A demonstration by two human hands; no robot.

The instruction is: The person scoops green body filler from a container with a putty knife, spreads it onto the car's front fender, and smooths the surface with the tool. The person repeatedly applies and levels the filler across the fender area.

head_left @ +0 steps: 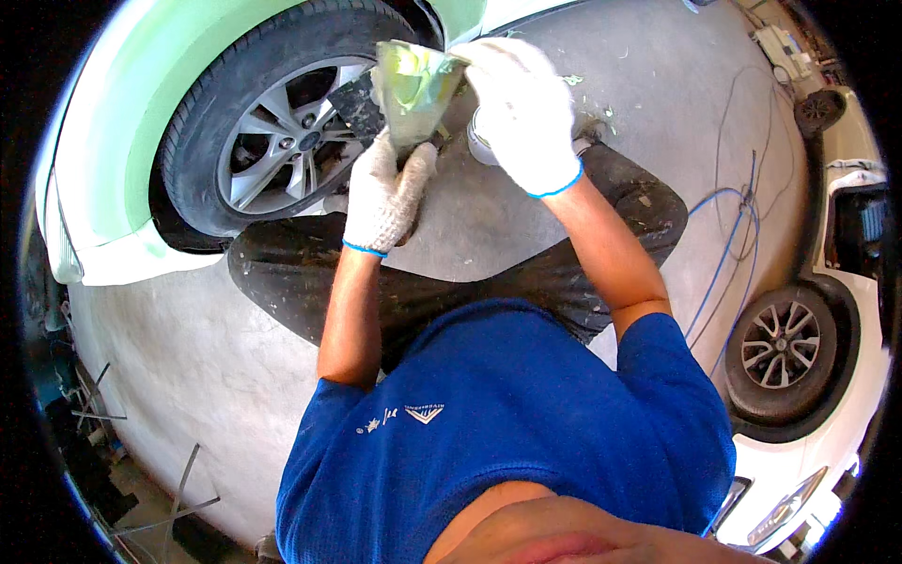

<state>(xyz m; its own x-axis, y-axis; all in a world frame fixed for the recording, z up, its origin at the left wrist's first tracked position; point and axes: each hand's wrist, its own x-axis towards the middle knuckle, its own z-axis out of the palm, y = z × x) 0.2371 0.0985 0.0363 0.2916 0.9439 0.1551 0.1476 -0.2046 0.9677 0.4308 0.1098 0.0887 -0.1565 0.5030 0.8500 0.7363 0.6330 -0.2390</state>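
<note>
My left hand [387, 193], in a white knit glove with a blue cuff, grips a putty spreader [418, 120] from below. Yellow-green putty [410, 75] is smeared over the spreader's broad upper face. A dark flat plate [357, 105] shows beside it, in front of the wheel; whether the same hand holds it I cannot tell. Gloved likewise, my right hand [528, 108] is slightly blurred, its fingers closed at the spreader's upper right corner. What they pinch there is hidden. Partly behind this hand stands a light-coloured can [481, 139].
A car wheel [287, 141] sits in a pale green fender [188, 70] at the left. Blue and grey hoses [742, 211] trail over the floor on the right, near a white car [799, 470]. Thin rods [178, 498] lie at lower left. My bent legs surround the work area.
</note>
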